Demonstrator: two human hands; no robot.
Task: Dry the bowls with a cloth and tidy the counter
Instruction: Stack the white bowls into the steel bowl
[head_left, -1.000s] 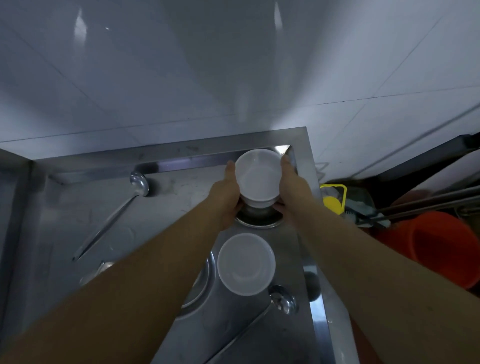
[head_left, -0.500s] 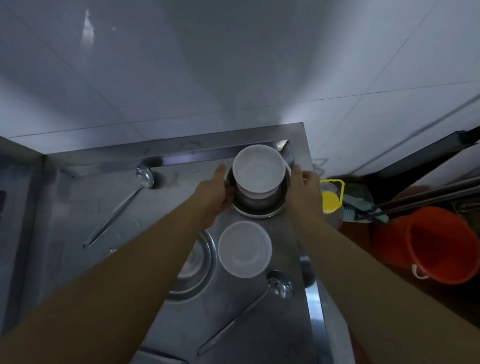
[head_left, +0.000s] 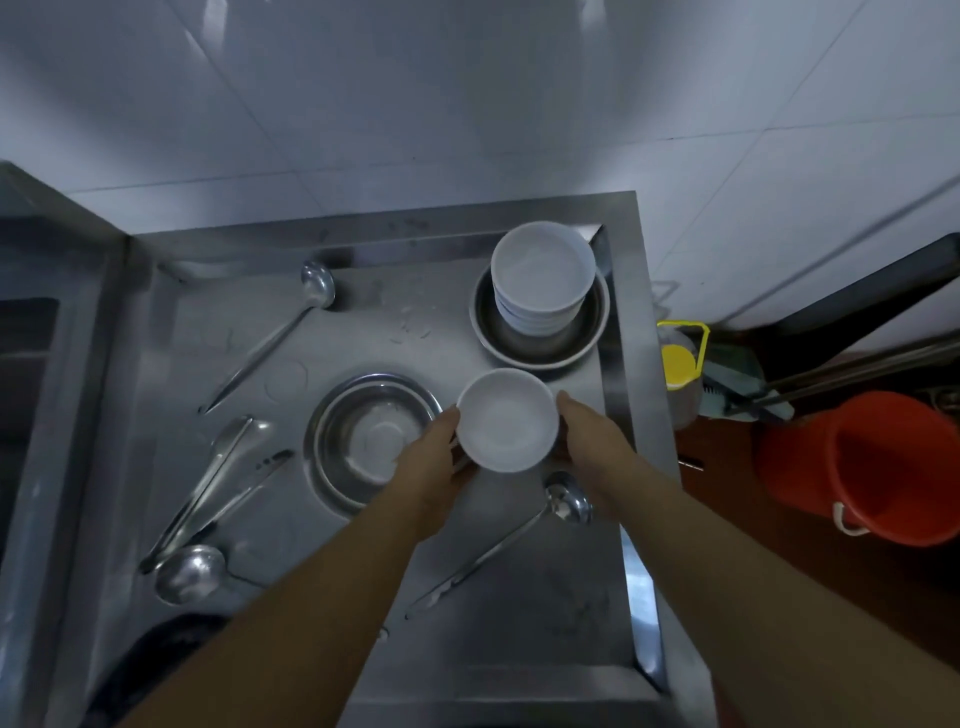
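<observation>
Both hands are on one white bowl (head_left: 508, 420), the left hand (head_left: 434, 467) cupping its left side and the right hand (head_left: 592, 447) against its right side, fingers curved round the wall. So it's a two-handed hold, bowl mouth up, over the steel counter (head_left: 519, 597). Can't tell if the bowl is lifted or sitting on the metal, the hands cover the base.

Just behind it, in the far right corner, there's a stack of white bowls (head_left: 543, 280) sitting inside a steel basin (head_left: 540, 345). To the left of the held bowl, touching distance, is a second steel basin (head_left: 371, 436) with something pale in the bottom, too blurry to say what.

A ladle (head_left: 563, 503) lies right by the right wrist, handle running toward the near edge. Another ladle (head_left: 317, 288) is at the back left, handle pointing diagonally down-left. Nearer the left side there are tongs (head_left: 218, 488) lying slanted, and a third ladle (head_left: 189, 574) just below them. Something dark sits at the near left edge, half cut off.

Past the counter's right edge, on the floor, a jug with a yellow cap (head_left: 679, 358) and an orange bucket (head_left: 862, 467). White tile wall (head_left: 467, 93) behind everything.
</observation>
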